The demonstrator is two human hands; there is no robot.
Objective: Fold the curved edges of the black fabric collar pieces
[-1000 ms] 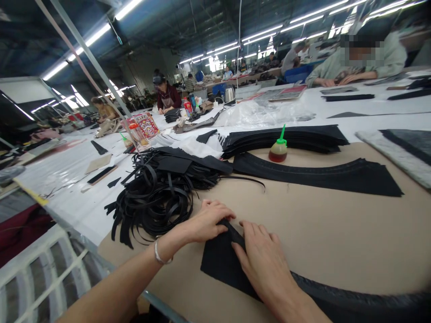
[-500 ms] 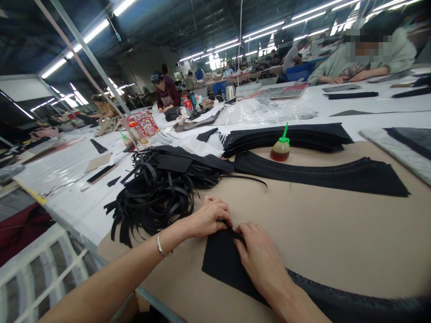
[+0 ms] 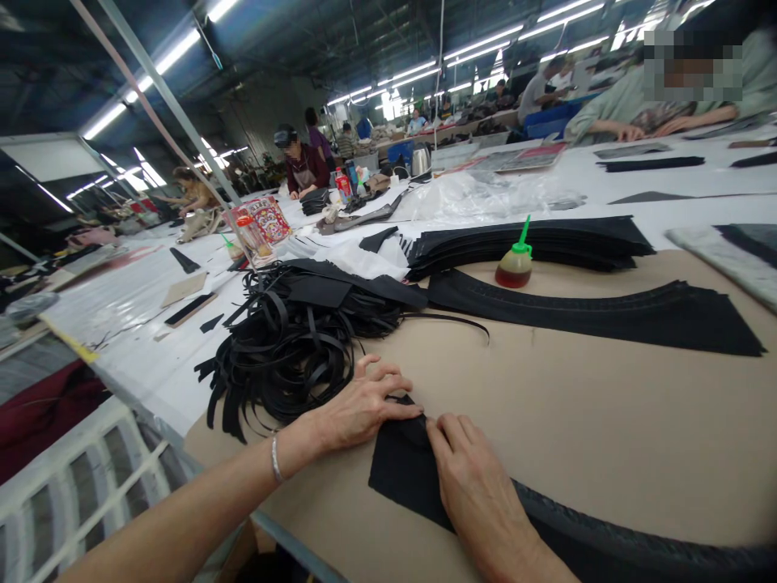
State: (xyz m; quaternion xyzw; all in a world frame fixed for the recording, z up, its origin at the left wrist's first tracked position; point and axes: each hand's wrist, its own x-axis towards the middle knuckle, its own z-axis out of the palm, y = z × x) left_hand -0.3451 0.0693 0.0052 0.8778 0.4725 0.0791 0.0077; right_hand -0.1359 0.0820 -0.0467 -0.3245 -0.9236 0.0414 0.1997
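A long curved black leather-like panel lies on the tan board in front of me, its gathered edge running off to the lower right. My left hand rests at the panel's top corner, fingers spread, thumb lying along the upper edge. Beside it, my right hand has its fingers curled together on that same edge, thumb hidden. Just behind my left hand is a heap of narrow black strips. A squeeze bottle with a green nozzle and amber liquid stands farther back.
The tan board covers the near table. Another curved black panel and a stack of black panels lie behind. Clear plastic sheeting is farther off. A co-worker sits at the right; a white slatted rack stands lower left.
My left hand has loosened from a pinch on the panel's edge, and its fingers have spread. My right fingers stay at the edge. The view has shifted slightly.
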